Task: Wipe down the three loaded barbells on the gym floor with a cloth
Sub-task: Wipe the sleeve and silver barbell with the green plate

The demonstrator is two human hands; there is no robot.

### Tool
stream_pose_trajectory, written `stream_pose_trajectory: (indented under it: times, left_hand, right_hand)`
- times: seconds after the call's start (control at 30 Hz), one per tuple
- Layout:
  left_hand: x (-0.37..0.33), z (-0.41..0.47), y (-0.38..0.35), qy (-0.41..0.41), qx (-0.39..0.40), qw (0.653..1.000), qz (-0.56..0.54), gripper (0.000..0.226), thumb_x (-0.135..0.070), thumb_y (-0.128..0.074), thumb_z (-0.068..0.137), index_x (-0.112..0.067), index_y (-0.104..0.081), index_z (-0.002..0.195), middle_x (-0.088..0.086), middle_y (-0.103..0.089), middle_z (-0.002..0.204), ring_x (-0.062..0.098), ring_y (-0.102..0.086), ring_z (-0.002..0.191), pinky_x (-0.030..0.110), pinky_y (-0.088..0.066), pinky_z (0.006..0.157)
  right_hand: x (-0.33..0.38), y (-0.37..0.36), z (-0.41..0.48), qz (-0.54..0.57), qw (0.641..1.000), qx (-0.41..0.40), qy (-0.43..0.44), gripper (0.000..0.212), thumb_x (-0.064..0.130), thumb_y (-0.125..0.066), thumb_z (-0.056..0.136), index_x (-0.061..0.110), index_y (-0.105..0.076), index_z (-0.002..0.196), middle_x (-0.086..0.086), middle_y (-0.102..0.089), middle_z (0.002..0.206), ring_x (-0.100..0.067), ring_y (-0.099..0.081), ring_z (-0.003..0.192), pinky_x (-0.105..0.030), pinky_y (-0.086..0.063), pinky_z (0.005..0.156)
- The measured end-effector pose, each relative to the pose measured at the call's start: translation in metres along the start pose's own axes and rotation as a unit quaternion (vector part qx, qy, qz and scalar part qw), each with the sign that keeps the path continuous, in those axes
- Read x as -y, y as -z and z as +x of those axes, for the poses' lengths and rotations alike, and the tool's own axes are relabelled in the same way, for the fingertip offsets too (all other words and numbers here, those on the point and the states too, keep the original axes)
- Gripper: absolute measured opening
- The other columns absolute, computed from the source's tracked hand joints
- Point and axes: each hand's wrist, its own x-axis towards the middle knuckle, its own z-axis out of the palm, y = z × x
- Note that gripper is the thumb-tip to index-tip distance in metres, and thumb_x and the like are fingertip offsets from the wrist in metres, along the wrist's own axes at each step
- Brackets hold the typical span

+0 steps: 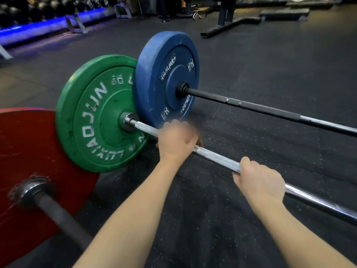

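- Nearest me, left of my left forearm, a red plate (29, 161) stands on edge on the black rubber floor (212, 219). The dark shaft of the nearest barbell (59, 215) comes out of its hub toward me and is blurred.
- Just beyond it, still left of my hands, stands a green plate (92, 117). Its rim covers part of the red plate from where I look.
- Both of my hands are on the silver barbell (216, 159) that carries the green plate.
- My left hand (177, 140) is curled over the knurled shaft close to the plate's collar. It is blurred, so I cannot make out the fingers underneath.
- My right hand (258, 182) grips the same shaft further along, fingers wrapped around it and thumb on top.
- This bar's long axis runs from the green plate on my left, under both hands, and out past my right hand to the right edge of view. It lies low over the floor.
- Beyond my left hand, a blue plate (168, 78) stands upright, and its edge hides the green plate's far rim.
- The black barbell (251, 107) through the blue plate stretches rightward beyond my right hand, roughly alongside the silver one and well apart from it.
- Far past my hands, a dumbbell rack (48, 24) with a blue glow sits on the left. Dark equipment frames (229, 26) stand on the right.
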Motion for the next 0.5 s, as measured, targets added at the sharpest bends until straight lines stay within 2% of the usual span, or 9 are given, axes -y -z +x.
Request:
stream_pose_trajectory:
  times: [0.07,0.13,0.23,0.33,0.43,0.5]
  left_hand:
    - [0.019,0.007,0.0,-0.037,0.008,0.999,0.003,0.027,-0.042,-0.06,0.089,-0.016,-0.061,0.085,0.003,-0.054,0.086,0.025,-0.047,0.078,0.039,-0.041,0.065]
    - [0.04,0.016,-0.003,-0.033,0.013,0.999,0.017,0.028,-0.043,-0.059,0.09,-0.016,-0.061,0.086,0.004,-0.055,0.087,0.027,-0.048,0.079,0.042,-0.044,0.065]
    - [0.074,0.025,-0.004,0.016,0.006,0.998,0.06,0.03,-0.045,-0.056,0.09,-0.016,-0.063,0.09,0.007,-0.058,0.091,0.032,-0.051,0.082,0.044,-0.044,0.067]
    - [0.114,0.039,0.002,0.082,0.024,0.99,0.114,0.031,-0.046,-0.055,0.092,-0.017,-0.063,0.099,0.009,-0.059,0.101,0.035,-0.053,0.092,0.045,-0.041,0.076]
    - [0.128,0.049,0.003,0.13,0.03,0.981,0.138,0.03,-0.043,-0.054,0.097,-0.015,-0.062,0.105,0.012,-0.058,0.108,0.037,-0.051,0.098,0.048,-0.042,0.082]
    - [0.124,0.049,0.0,0.167,0.021,0.978,0.124,0.032,-0.043,-0.053,0.098,-0.014,-0.062,0.108,0.014,-0.058,0.112,0.038,-0.05,0.102,0.05,-0.042,0.085]
  right_hand:
    - [0.0,0.0,0.001,-0.015,1.0,-0.01,-0.008,0.038,0.053,-0.057,0.093,0.02,-0.04,0.085,0.007,-0.052,0.071,-0.024,-0.042,0.058,-0.032,-0.012,0.046]
    - [0.0,0.002,0.0,-0.002,1.0,-0.008,-0.016,0.041,0.051,-0.064,0.089,0.019,-0.04,0.08,0.006,-0.054,0.067,-0.025,-0.038,0.053,-0.031,-0.007,0.046]
    - [-0.001,-0.005,-0.001,0.017,1.0,-0.01,-0.01,0.049,0.046,-0.077,0.079,0.017,-0.038,0.075,0.002,-0.054,0.06,-0.026,-0.032,0.048,-0.028,-0.003,0.048]
    - [-0.001,-0.004,0.0,0.061,0.998,-0.021,-0.004,0.064,0.034,-0.094,0.057,0.014,-0.033,0.068,-0.002,-0.046,0.048,-0.023,-0.021,0.042,-0.022,0.001,0.053]
    - [-0.001,-0.009,0.001,0.103,0.994,-0.042,0.009,0.068,0.024,-0.096,0.05,0.014,-0.03,0.066,-0.006,-0.042,0.044,-0.021,-0.02,0.04,-0.02,-0.003,0.053]
    - [0.001,-0.011,0.002,0.115,0.992,-0.055,0.017,0.07,0.021,-0.096,0.047,0.015,-0.029,0.065,-0.007,-0.042,0.044,-0.022,-0.026,0.035,-0.021,-0.008,0.051]
